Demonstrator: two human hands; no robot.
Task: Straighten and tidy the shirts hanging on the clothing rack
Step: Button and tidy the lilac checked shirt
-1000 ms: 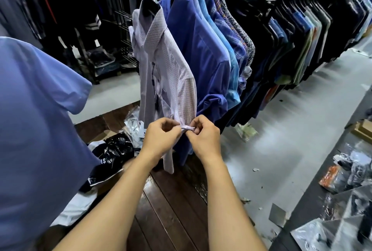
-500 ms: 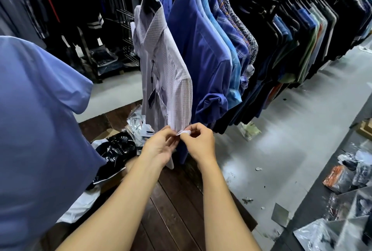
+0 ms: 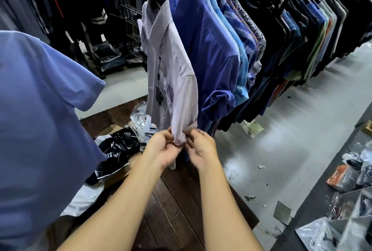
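Here, a long clothing rack (image 3: 281, 29) crowded with hanging shirts in blue, patterned, green and dark fabrics runs from the top centre away to the upper right. A large light blue short-sleeved shirt (image 3: 40, 119) fills the left foreground, close to the camera. A grey concrete floor (image 3: 291, 130) stretches along the right of the rack, scattered with small scraps. Below the near end of the rack lies a dark wooden plank platform (image 3: 171, 210). At the right edge, a dark table (image 3: 322, 190) carries clear plastic-wrapped packs.

The first garment on the rack is a pale lilac finely checked long-sleeved shirt (image 3: 171, 49) on a black hanger, touching a royal blue shirt (image 3: 207, 49) behind it. A crumpled shiny black plastic bag (image 3: 118, 146) lies on the platform to the left, among clear wrappers.

Two bare forearms reach up from the bottom edge. The left grip (image 3: 163, 150), a bare hand, and the right grip (image 3: 201, 148) meet at the end of the lilac shirt's hanging sleeve. Both are clenched on the folded sleeve cuff (image 3: 179, 141), pinching it from either side between curled fingers and thumbs. A small dark tag (image 3: 159, 94) dangles on a string at the shirt's front.
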